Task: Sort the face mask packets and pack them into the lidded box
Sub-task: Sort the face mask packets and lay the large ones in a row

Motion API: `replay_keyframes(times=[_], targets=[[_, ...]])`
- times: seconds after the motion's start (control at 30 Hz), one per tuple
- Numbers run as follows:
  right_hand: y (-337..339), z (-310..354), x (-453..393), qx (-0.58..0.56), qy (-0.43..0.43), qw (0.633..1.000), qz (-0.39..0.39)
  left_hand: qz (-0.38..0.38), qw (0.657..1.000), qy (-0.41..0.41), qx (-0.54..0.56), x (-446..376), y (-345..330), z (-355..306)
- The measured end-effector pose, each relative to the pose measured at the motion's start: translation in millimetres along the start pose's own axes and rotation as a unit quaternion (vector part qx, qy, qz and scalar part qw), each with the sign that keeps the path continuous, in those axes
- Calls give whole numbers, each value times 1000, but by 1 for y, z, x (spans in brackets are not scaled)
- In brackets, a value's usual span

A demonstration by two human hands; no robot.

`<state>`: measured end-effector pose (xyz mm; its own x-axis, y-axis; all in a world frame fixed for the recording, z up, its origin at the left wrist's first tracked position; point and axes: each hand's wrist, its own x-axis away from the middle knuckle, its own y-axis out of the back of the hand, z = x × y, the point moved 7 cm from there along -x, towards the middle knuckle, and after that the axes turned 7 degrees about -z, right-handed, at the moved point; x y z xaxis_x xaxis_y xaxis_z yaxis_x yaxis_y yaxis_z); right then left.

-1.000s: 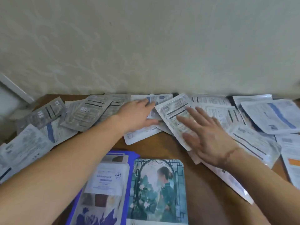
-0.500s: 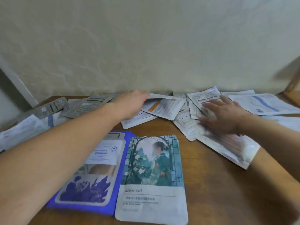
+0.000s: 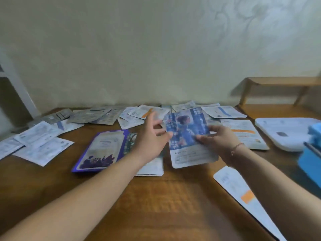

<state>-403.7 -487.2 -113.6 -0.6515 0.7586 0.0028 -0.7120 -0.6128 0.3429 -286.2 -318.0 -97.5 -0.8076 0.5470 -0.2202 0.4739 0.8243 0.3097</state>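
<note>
My right hand pinches a blue picture packet by its right edge and holds it tilted above the wooden table. My left hand hovers at the packet's left edge with fingers spread and relaxed; whether it touches the packet is blurred. Under my left forearm lie a purple-bordered packet and a green picture packet, flat on the table. Several white and silver packets are strewn along the wall. A white lid and a blue box stand at the right edge.
A white packet with an orange label lies by my right forearm near the front. More white packets cover the left side. A low wooden shelf stands at the back right, against the pale wall.
My right hand has picked a blue picture packet out of the pile and lifted it. My left hand has left the pile and come toward that packet. The view has swung right, showing the box.
</note>
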Motion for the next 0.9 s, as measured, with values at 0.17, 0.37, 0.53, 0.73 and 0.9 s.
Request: replay_keyframes(times=[0.17, 0.37, 0.53, 0.73, 0.9], targets=[[-7, -32, 13, 111, -26, 993, 16, 93, 934, -151, -309, 53, -44, -3], [21, -18, 39, 265, 48, 961, -57, 150, 852, -179, -469, 67, -72, 13], [40, -39, 88, 532, 129, 836, 23, 191, 822, -176, -506, 70, -75, 19], [56, -72, 90, 504, 73, 855, 96, 209, 807, -183, -522, 67, -74, 11], [62, -59, 59, 503, 100, 857, 54, 205, 806, -186, -524, 70, -68, 8]])
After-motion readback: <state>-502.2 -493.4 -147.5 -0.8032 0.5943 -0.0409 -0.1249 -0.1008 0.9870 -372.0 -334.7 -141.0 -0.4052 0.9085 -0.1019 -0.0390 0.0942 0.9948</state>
